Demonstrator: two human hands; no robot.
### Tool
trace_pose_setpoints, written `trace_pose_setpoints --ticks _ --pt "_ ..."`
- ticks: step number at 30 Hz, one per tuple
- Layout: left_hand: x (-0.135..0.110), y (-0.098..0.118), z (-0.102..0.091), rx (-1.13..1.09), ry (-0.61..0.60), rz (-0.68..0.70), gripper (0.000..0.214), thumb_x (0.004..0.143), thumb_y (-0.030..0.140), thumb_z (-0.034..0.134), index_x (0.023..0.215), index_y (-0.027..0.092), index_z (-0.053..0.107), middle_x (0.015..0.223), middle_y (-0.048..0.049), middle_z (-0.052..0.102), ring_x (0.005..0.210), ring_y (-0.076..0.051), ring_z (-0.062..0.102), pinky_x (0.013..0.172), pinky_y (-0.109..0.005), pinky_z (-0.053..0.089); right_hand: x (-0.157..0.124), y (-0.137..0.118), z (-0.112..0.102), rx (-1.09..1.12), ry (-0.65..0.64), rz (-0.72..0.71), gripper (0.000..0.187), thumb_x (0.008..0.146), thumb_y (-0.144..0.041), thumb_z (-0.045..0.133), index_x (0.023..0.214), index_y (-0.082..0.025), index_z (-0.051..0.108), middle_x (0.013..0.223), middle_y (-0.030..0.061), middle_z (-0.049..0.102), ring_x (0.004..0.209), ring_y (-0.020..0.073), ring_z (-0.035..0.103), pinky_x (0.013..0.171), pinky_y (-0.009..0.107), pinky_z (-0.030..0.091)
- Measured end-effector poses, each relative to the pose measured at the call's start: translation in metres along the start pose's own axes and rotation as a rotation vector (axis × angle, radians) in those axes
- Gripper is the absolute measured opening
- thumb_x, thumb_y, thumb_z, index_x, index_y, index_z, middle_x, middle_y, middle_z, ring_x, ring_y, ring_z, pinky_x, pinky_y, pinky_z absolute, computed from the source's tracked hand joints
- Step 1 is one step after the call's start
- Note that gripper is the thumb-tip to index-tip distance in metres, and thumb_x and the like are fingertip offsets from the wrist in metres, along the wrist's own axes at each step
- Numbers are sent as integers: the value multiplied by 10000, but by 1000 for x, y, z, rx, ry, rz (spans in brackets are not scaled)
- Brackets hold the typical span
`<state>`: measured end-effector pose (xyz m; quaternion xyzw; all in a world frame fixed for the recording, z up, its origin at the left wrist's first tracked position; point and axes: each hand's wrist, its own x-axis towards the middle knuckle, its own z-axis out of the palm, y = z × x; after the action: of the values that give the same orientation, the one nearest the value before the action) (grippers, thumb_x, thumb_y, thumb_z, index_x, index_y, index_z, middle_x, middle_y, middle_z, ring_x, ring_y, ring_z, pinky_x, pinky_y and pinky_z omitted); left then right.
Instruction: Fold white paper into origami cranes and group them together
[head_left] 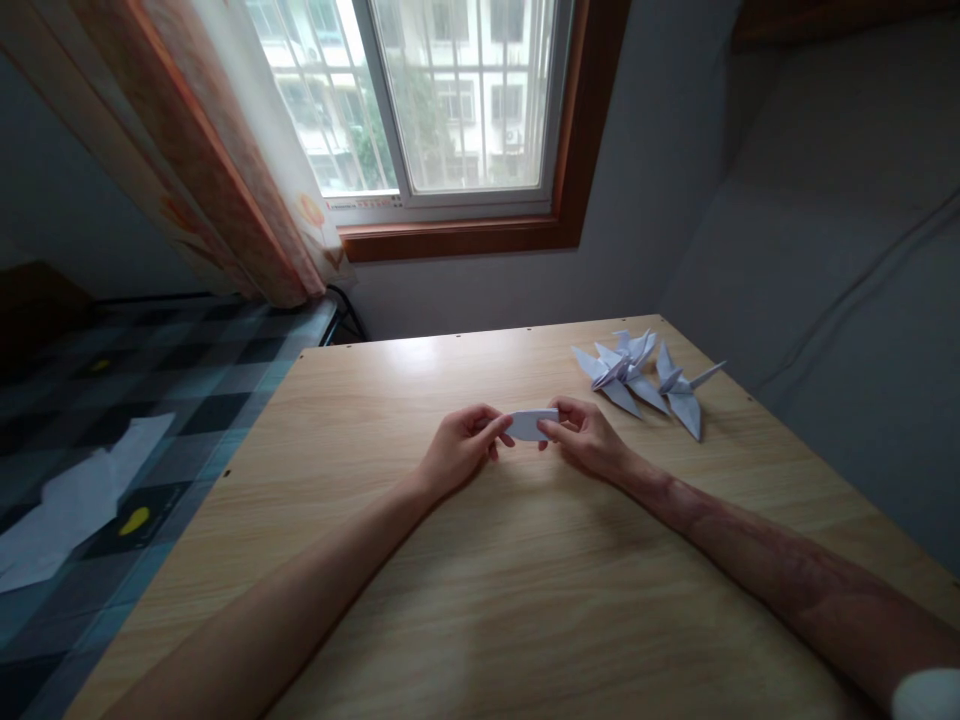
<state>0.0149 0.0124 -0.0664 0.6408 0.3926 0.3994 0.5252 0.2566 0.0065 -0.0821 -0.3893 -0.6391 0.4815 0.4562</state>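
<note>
Between my two hands is a small piece of folded white paper (527, 425), held just above the wooden table (360, 560). My left hand (469, 440) pinches its left end between thumb and fingers. At the right end, my right hand (589, 436) grips it, the thumb pressed on the near face. The paper's far side and some fingertips behind it are hidden. Beyond my right hand, several white paper cranes (619, 370) lie clustered on the table, and one more crane (681, 390) sits at their right.
To the left stands a bed with a checked cover (247, 345), and white paper sheets (82, 505) lie on it. A barred window (465, 100) with a curtain (247, 150) is behind the table. A wall (847, 250) runs along the table's right edge.
</note>
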Motion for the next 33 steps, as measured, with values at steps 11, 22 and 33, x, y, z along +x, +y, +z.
trace_pose_setpoints --ticks 11,22,33 --pt "3 2 -2 -122 119 -34 512 878 626 841 836 129 723 747 -81 791 513 -113 614 499 -231 524 0 2 -1 -55 -95 -25 343 960 -464 740 774 -213 599 756 -20 525 742 171 525 687 288 450" --pt "7 -6 -6 -201 92 -22 638 967 752 658 878 123 716 722 -74 754 490 -114 589 476 -234 514 -1 3 -1 -20 -119 21 372 958 -507 775 807 -190 652 698 -16 619 646 148 557 610 273 405" --pt "0 2 -3 17 -43 104 400 1012 552 720 1052 154 735 826 -26 697 712 -131 603 647 -233 478 -4 -7 5 -109 -139 -117 301 1015 -486 745 964 -190 764 879 59 782 819 207 720 798 329 571"
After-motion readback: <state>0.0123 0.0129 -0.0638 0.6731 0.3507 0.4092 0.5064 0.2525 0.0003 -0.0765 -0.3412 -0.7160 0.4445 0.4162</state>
